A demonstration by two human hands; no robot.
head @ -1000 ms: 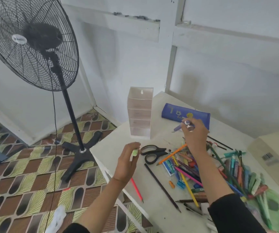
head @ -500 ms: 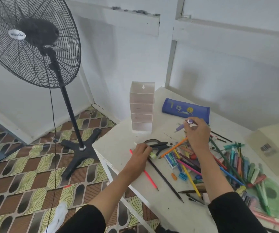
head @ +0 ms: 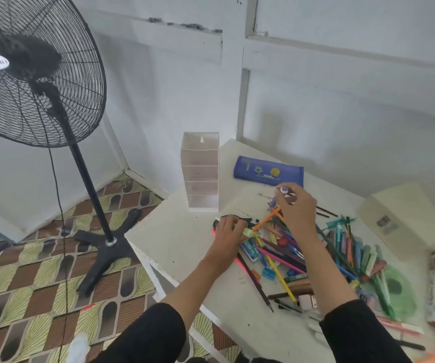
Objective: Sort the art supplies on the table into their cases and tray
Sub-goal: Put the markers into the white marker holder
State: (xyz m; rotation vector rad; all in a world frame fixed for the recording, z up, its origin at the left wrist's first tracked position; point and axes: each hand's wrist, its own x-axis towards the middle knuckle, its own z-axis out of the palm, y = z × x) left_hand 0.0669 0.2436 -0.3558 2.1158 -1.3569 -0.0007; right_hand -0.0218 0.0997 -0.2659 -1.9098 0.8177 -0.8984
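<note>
— Hands first: what is each one doing?
— The left hand (head: 228,235) lies palm down on the white table (head: 179,247), just below the middle of the frame. Its fingers are curled round a pale green highlighter (head: 248,232), whose tip pokes out to the right. The right hand (head: 299,210) is raised a little higher and further right, pinching a purple pen (head: 282,190) at its fingertips, cap end up.
— What sits under the left hand?
— The black scissors (head: 245,219), partly covered by the fingers, and a red-pink pencil (head: 238,261) that runs beneath the hand.
— And the loose supplies?
— They are heaped in a pile of pens and pencils (head: 342,247) right of centre, below and to the right of the right hand. An orange pencil (head: 265,221) slants out of it between the two hands. A long black pencil (head: 255,281) lies along its lower left edge. A green see-through disc (head: 401,286) lies at the lower right, partly under green pens.
— Where are the cases?
— The blue pencil case (head: 263,170) lies flat just above the right hand, near the table's far edge. The clear tiered organiser (head: 202,176) stands upright to its left, above the left hand.
— Anything else?
— A cream box (head: 405,218) sits at the right of the table. A black standing fan (head: 35,74) fills the upper left, on a patterned floor.
</note>
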